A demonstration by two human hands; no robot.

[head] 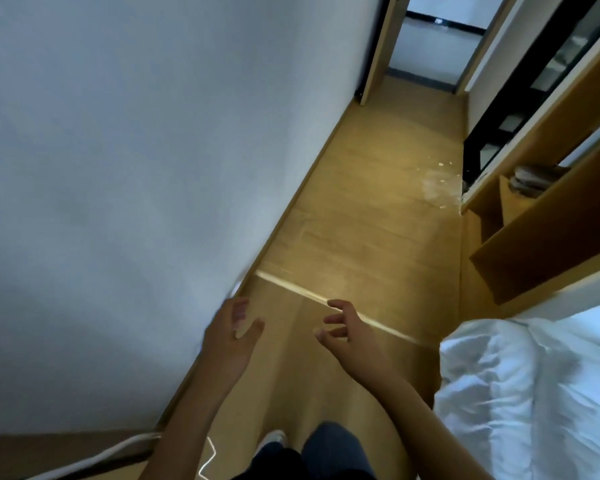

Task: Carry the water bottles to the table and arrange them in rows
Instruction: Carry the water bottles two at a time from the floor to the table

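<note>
In a narrow passage with a pale wooden plank floor [361, 244], a plain white wall [118, 168] fills the left side. Both bare hands are held out over the floor, holding nothing: the left hand [231, 336] with loosely bent fingers, the right hand [347, 332] with fingers spread and slightly curled. No water bottle or table shows anywhere. At right, an open wooden shelf unit [541, 233] holds blurred folded grey items [530, 180], and rumpled white bedding [534, 393] is cut off by the frame.
</note>
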